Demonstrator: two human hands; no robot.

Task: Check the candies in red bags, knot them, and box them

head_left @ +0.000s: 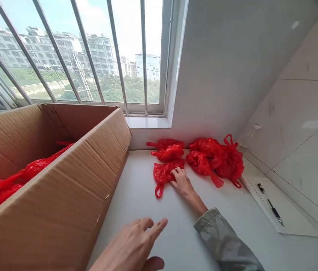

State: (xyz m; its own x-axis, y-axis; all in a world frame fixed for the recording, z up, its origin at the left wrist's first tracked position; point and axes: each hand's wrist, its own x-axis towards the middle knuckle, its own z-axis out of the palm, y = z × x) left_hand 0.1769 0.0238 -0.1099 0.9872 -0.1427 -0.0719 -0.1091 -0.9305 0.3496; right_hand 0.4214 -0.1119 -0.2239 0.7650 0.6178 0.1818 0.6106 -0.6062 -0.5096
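My right hand [182,182] reaches out over the white counter [147,203] and its fingers pinch the edge of a small tied red plastic bag [163,174]. Behind that bag lies another red bag [168,149], and a bigger heap of red bags [218,158] sits to the right against the wall. My left hand [132,246] hovers low and near me, fingers stretched out and apart, holding nothing, close to the side of a large cardboard box [71,188].
The cardboard box fills the left side and holds more red bags [12,180]. A sheet of paper [285,214] with a pen [271,206] lies at the right by the tiled wall. A barred window [91,56] stands behind.
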